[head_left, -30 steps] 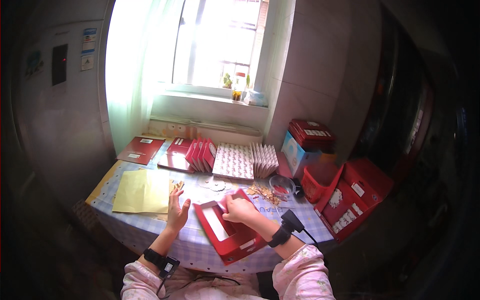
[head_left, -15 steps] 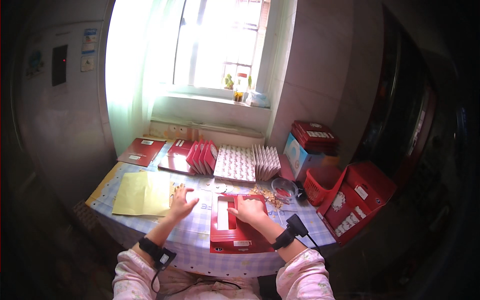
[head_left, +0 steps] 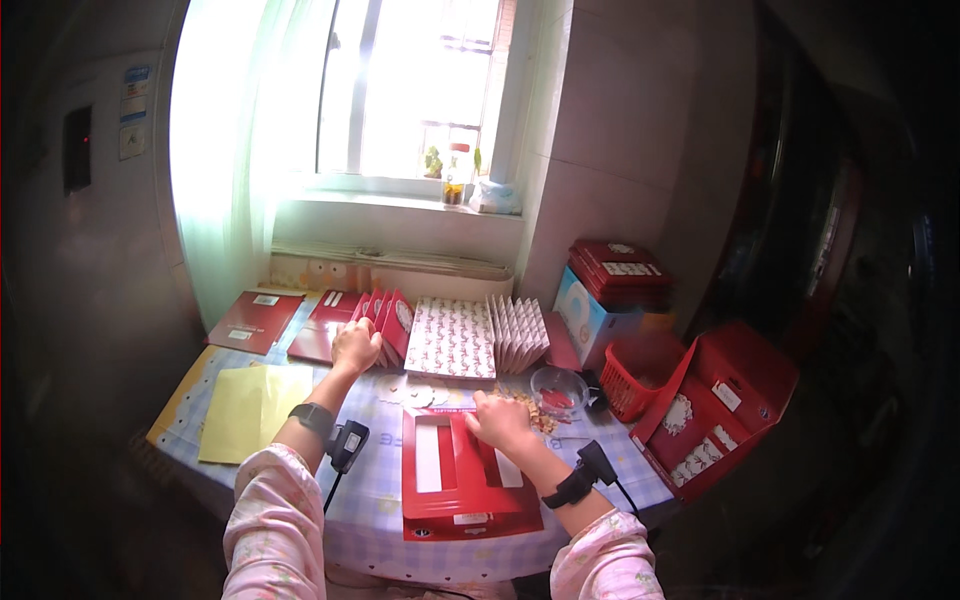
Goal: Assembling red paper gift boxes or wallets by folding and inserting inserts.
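Observation:
On the table in front of me is a red cardboard folder [head_left: 435, 500] with cut-out windows and white showing through them. My right hand [head_left: 503, 422] is closed at its upper edge, and the front panel looks lifted off the layer beneath. Further back, my left hand [head_left: 357, 345] is closed at the near left end of a row of red folded cards [head_left: 399, 318] standing on edge. Its fingertips are partly hidden against the cards. Right of these stand a white patterned block [head_left: 452, 340] and a white accordion-folded stack [head_left: 518, 330].
Flat red folders [head_left: 255, 322] and a yellow sheet [head_left: 250, 412] lie at left. At right are a clear bowl [head_left: 560, 392], a red basket [head_left: 637, 375], an open red box [head_left: 715, 410] and a blue box [head_left: 590, 318] topped with red packs. White paper cutouts [head_left: 428, 391] lie mid-table.
My left hand has moved forward from above the table to the standing red cards. My right hand has gone from pressing on the folder to gripping its upper edge, and the front panel has shifted.

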The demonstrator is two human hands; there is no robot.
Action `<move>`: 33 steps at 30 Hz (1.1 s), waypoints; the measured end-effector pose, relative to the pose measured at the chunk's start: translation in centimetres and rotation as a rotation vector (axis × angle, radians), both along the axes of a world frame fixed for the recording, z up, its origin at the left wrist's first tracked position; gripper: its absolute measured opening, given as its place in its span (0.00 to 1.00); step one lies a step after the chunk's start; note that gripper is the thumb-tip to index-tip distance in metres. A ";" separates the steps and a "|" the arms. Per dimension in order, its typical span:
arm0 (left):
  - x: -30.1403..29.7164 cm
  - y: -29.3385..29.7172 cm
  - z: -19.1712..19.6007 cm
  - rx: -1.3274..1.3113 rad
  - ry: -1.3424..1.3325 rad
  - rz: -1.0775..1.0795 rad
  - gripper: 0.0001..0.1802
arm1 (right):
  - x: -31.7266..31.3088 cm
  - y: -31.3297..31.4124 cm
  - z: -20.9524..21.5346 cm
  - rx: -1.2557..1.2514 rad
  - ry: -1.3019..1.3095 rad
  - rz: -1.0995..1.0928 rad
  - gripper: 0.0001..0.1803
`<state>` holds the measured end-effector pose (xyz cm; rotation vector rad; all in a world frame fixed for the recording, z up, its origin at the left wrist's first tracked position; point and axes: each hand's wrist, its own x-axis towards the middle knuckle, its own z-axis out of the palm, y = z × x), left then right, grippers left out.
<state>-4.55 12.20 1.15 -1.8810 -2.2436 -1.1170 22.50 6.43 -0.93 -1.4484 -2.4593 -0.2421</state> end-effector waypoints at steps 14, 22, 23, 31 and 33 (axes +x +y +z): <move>1.1 4.8 -0.7 0.173 0.332 0.181 0.12 | 7.9 10.2 1.7 0.266 0.186 -0.251 0.08; 2.2 -6.1 3.6 0.580 0.880 -0.087 0.02 | 10.1 13.9 2.5 -0.183 0.129 -0.478 0.18; 2.3 -8.2 3.7 0.592 0.944 -0.130 0.04 | 9.9 14.0 2.3 -0.184 0.129 -0.473 0.18; 1.9 -19.0 -1.0 0.323 0.994 -0.339 0.04 | 10.7 15.4 2.3 -0.073 0.050 -0.389 0.10; 2.3 -20.7 -1.9 0.292 0.984 -0.362 0.04 | 11.8 16.2 1.7 -0.038 0.002 -0.328 0.10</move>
